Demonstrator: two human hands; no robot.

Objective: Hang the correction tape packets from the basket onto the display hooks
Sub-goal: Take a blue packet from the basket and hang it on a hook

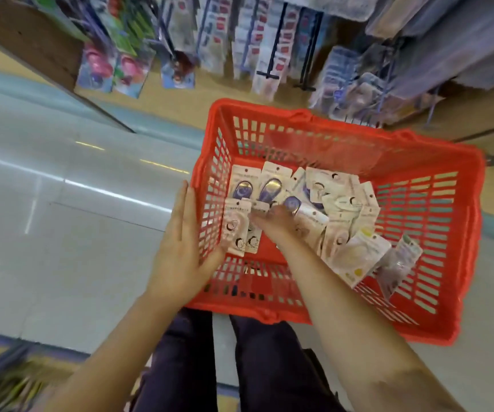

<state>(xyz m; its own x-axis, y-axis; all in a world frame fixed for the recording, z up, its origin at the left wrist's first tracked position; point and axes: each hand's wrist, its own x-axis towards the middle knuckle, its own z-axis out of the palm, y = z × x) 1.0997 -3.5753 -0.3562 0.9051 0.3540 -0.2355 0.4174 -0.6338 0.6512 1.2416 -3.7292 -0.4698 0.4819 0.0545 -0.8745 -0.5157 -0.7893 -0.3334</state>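
Head view: a red plastic basket point(436, 239) with slotted walls is seen from above, standing on a pale tiled floor point(70, 233) in front of a display of hanging goods. Correction tape packets point(308, 209) are heaped loosely on the basket's bottom, mostly toward its left and middle; some have purple dispensers, others white, and one with a yellowish dispenser point(361, 257) lies nearer the right.

The left hand point(180, 248) is laid flat against the outside of the basket's left wall, its fingers straight and pressed together, with the thumb at the near left corner of the rim.

The right hand point(272, 221) is reached down into the basket over the near rim and is held above or on the packets at the left of the heap. It is blurred, so whether its fingers are spread, closed or pinching a packet cannot be told.

Display hooks point(272, 55) with packaged items hanging from them are seen at the top, blurred. Dark trouser legs point(257, 367) are visible below the basket.
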